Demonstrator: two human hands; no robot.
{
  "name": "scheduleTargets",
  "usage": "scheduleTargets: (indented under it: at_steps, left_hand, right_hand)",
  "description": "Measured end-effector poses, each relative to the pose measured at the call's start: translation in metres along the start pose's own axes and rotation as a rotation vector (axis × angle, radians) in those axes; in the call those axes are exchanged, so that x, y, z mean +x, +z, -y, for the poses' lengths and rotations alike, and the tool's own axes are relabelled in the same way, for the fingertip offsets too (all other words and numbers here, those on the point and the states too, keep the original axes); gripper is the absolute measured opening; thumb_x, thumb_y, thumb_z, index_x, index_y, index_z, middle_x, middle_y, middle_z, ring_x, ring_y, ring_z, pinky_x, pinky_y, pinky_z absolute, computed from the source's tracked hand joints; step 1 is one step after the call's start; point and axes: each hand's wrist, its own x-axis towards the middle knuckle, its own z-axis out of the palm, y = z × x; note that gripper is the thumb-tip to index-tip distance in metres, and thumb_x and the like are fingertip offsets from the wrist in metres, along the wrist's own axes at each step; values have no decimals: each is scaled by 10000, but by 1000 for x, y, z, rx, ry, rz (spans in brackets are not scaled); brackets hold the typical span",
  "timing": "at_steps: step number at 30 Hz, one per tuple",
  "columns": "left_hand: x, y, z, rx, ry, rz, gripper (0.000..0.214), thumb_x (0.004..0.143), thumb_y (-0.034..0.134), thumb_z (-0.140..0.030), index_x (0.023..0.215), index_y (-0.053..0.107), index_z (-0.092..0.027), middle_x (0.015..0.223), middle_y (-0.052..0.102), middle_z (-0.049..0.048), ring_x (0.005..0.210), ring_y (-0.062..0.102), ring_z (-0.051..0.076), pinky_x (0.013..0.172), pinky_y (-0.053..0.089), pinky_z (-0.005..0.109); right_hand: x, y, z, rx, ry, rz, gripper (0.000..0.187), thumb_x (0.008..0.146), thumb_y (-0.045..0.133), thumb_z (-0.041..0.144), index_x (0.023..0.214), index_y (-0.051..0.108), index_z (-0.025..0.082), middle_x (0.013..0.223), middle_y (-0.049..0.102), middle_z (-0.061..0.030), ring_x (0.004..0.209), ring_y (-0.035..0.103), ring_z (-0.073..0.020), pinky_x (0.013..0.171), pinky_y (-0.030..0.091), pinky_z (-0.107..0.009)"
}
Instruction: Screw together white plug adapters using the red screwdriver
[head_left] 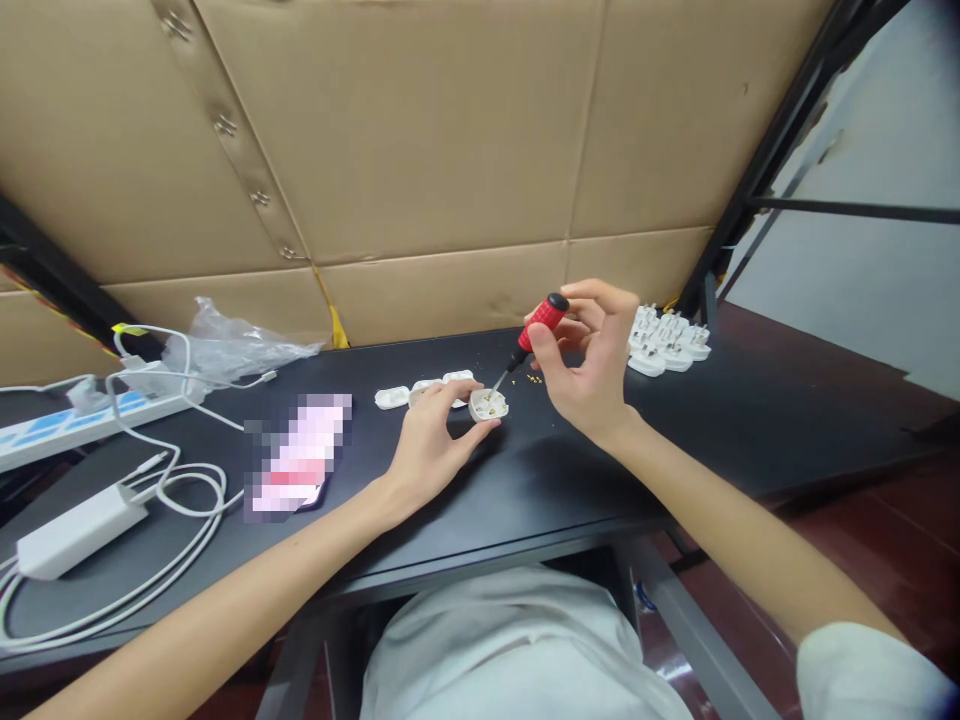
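Observation:
Between the thumb and fingers of my left hand (433, 437) is a small white plug housing (489, 405), its inner side facing up with brass-coloured parts showing. My right hand (592, 365) grips a screwdriver (541, 322) with a red and black handle, tilted so its shaft runs down to the left. The tip reaches into the housing; whether it sits on a screw is too small to tell. Several white plastic shells (392, 398) lie in a row behind my left hand. Tiny brass screws (534, 379) are scattered on the table just right of the housing.
On the black table (540, 480), a group of white plugs (667, 340) stands at the back right. To the left are a phone (304, 455), a white power adapter (81, 530) with coiled cable, a power strip (97, 415) and a clear plastic bag (232, 340). Cardboard (420, 130) walls the back.

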Motion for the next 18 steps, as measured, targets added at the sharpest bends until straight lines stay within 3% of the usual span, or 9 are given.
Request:
scheduleTargets:
  at_steps: [3,6,9,11,13,18]
  left_hand:
    - [0,0,0,0,4,-9,292,960,865,-367,1211,751,-274,1154,826,51,1069,760,284,1032,586,469]
    - [0,1,0,-1,0,-6,294,960,865,-366,1214,748,-275,1166,827,53,1071,760,284,1034,585,471]
    - [-1,1,0,5,-11,-6,300,956,868,-368,1215,750,-275,1151,823,52,1064,760,285,1032,585,472]
    - [-1,1,0,2,-12,-5,303,957,868,-368,1221,752,-272,1152,821,53,1060,760,285,1025,585,468]
    - [0,1,1,-1,-9,-5,304,959,867,-366,1224,754,-267,1155,821,58,1061,759,286,1018,584,464]
    - [0,2,3,7,9,-15,307,959,873,-365,1222,757,-258,1148,823,64,1062,756,291,1015,580,468]
  right_hand:
    - [0,-1,-3,-8,-31,-23,369,1059,758,457,1300,496,358,976,726,29,684,728,-153,511,566,-282]
    - [0,-4,-3,-56,-31,-2,292,1101,680,464,1311,525,333,1026,759,-3,740,759,-165,553,595,-295]
    - [0,-7,0,-79,-41,12,226,1161,515,392,1360,571,302,1271,782,-91,987,805,-212,638,647,-321]
    - [1,-8,2,-86,-61,-6,228,1153,508,339,1356,600,293,1413,740,-122,1201,775,-256,684,670,-334]
    - [2,-7,3,-99,-84,-39,207,1130,553,304,1325,624,295,1429,723,-124,1287,740,-273,697,680,-331]
    - [5,-2,0,-106,-144,-106,247,1080,660,327,1319,597,320,1300,703,-89,1040,767,-205,586,634,-262]
